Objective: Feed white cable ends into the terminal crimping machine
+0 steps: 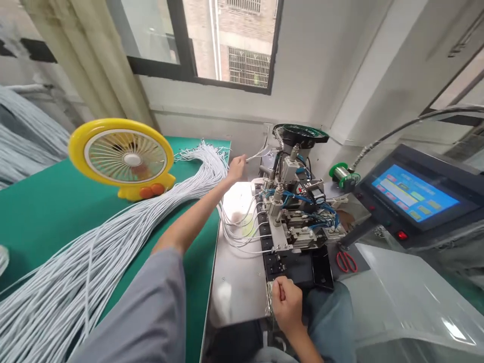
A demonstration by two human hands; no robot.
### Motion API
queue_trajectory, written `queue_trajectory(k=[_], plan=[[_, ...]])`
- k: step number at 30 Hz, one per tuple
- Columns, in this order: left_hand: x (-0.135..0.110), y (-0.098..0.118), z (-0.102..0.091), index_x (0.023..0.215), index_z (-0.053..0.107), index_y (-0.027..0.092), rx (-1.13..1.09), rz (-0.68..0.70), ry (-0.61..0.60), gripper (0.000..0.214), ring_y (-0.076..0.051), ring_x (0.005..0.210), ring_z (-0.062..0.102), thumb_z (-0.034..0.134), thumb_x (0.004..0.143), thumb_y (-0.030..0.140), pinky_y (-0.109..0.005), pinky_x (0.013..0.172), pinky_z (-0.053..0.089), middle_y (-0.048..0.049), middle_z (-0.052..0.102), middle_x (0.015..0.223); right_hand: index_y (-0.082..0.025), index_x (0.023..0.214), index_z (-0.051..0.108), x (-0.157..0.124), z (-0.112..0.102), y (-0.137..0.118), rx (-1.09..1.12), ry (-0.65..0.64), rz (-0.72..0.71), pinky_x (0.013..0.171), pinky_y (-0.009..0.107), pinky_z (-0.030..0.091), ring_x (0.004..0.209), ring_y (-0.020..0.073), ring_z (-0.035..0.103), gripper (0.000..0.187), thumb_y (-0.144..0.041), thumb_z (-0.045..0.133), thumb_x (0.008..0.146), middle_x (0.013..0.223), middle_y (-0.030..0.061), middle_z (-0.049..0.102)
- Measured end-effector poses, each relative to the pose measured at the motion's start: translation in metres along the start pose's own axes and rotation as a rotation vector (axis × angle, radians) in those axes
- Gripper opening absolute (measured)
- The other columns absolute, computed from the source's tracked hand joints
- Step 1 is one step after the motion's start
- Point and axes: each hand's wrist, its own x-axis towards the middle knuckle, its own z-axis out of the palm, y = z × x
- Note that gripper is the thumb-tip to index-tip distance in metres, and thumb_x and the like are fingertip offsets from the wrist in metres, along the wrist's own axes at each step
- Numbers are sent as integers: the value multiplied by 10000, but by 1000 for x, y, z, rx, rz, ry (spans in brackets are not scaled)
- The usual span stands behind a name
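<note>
My left hand (pixel 237 169) reaches forward past the edge of the green table, its fingers closed on a white cable (pixel 254 157) that sticks out to the right. Close by on the left lies a thick bundle of white cables (pixel 206 169). My right hand (pixel 287 302) is a fist at the front of a bench machine (pixel 289 206), beside its black rail; whatever the fingers may hold is hidden. Several white cables (pixel 242 237) loop over the metal worktop and run into the clamps along the machine's left side.
A yellow fan (pixel 124 156) stands on the green table (pixel 49 196). Right of the machine are red-handled scissors (pixel 346 262), a wire spool (pixel 343 175) and a touch screen (pixel 414 191) on an arm. A dark feeder bowl (pixel 300 133) sits at the back.
</note>
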Motion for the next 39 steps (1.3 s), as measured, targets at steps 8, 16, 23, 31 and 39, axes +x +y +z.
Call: queue_trajectory(k=[8, 16, 23, 31, 39], plan=[[-90, 24, -33, 717, 568, 162, -192, 492, 57, 530, -103, 530, 390, 345, 888, 611, -236, 518, 315, 20, 436, 559, -181, 616, 455, 2, 1, -2, 1, 21, -30, 471, 230, 264, 422, 82, 374, 272, -177, 424, 887, 481, -60, 365], [-152, 48, -36, 722, 562, 153, -271, 872, -257, 325, -84, 531, 430, 426, 937, 354, -217, 510, 340, 10, 477, 601, -177, 620, 474, 2, -3, -2, 19, 9, -25, 470, 232, 265, 421, 77, 338, 246, -152, 445, 862, 480, -62, 357], [-157, 52, -19, 731, 622, 147, -331, 927, -374, 240, -95, 606, 491, 502, 904, 263, -208, 554, 390, -25, 560, 659, -165, 614, 509, 28, -25, -15, 284, -57, 303, 424, 202, 292, 445, 75, 368, 290, -252, 434, 880, 497, -45, 404], [-159, 51, -10, 675, 660, 148, -276, 796, -505, 352, -66, 496, 438, 529, 877, 404, -194, 480, 326, 1, 550, 556, -164, 794, 648, 136, -76, -44, 445, 64, 276, 471, 217, 376, 501, 90, 448, 243, -371, 530, 842, 585, -15, 522], [-159, 55, -12, 649, 629, 141, -272, 740, -596, 332, -67, 522, 482, 517, 884, 347, -187, 516, 348, 8, 561, 543, -168, 682, 584, 156, -69, -52, 491, 62, 321, 489, 220, 416, 502, 89, 471, 289, -429, 573, 805, 562, -19, 534]])
